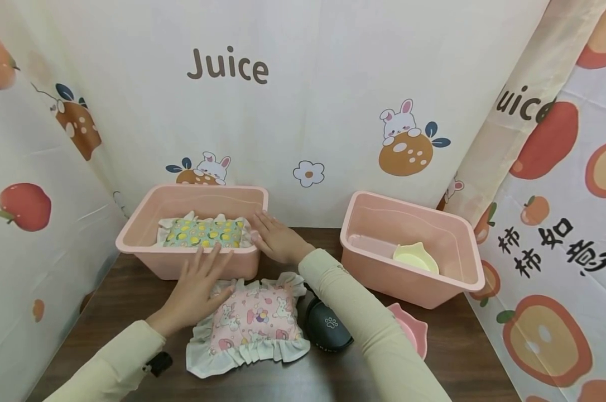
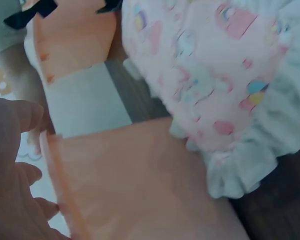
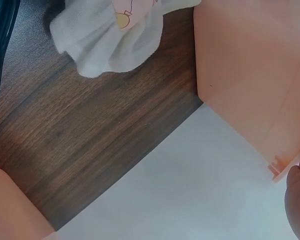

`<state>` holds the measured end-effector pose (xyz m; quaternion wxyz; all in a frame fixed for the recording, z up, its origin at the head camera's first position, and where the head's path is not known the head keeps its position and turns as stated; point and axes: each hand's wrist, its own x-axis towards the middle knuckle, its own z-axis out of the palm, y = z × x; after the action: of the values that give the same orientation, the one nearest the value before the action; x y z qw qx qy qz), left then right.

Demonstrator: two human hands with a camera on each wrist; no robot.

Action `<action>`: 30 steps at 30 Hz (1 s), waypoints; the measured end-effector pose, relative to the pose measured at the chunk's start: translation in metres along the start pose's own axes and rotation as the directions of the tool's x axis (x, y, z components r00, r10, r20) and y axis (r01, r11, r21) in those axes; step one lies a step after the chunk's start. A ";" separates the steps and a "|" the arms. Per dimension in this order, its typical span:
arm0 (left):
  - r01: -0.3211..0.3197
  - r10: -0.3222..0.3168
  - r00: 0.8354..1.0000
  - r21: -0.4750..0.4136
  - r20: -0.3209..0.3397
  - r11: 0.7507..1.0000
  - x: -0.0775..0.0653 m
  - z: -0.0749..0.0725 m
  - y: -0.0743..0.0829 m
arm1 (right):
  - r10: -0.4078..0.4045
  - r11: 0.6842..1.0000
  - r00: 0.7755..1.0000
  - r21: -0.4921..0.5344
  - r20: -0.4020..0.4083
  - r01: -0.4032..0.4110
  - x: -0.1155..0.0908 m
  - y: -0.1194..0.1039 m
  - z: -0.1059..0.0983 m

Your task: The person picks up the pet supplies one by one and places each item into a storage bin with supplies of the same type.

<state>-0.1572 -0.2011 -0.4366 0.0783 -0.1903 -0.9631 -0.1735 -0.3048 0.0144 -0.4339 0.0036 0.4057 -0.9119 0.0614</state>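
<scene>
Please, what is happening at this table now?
A person has the left hand at the front of a pink rectangular plastic bin and the right hand at its right end, fingers straight. Inside lies a green, lemon-printed fabric pillow with white ruffles. A pink, rabbit-printed, ruffled fabric pillow lies in front, on the dark wooden table. Another pink plastic bin holds a pale yellow bowl.

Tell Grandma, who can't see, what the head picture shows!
Someone's left hand and right hand are by a pink bin holding a lemon-print pillow. A pink pillow lies in front; another bin holds a yellow dish.
</scene>
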 end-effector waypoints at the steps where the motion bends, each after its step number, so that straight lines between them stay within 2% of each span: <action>1: -0.006 0.006 1.000 0.005 -0.006 1.000 -0.002 0.003 0.001 | 0.002 1.000 1.000 0.002 0.000 -0.002 0.000 0.000 0.000; 6: -0.036 0.036 0.999 0.039 -0.006 0.999 -0.014 0.017 0.007 | 0.007 1.000 1.000 0.007 0.003 -0.007 0.001 0.000 0.000; 14: -0.061 0.063 0.997 -0.046 0.051 0.997 -0.031 0.041 0.016 | 0.008 0.999 1.000 0.032 -0.011 -0.008 -0.001 0.000 -0.002; 23: -0.043 0.057 0.988 -0.094 0.146 0.995 -0.034 0.063 0.014 | -0.005 1.000 1.000 0.027 0.005 0.005 -0.002 -0.001 -0.004; 30: -0.055 0.072 0.985 -0.111 0.156 0.992 -0.032 0.073 0.011 | -0.009 0.999 1.000 0.051 -0.006 0.010 -0.001 0.001 -0.001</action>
<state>-0.1296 -0.1762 -0.5084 -0.0038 -0.2380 -0.9492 -0.2061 -0.3048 0.0163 -0.4328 -0.0036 0.4099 -0.9081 0.0859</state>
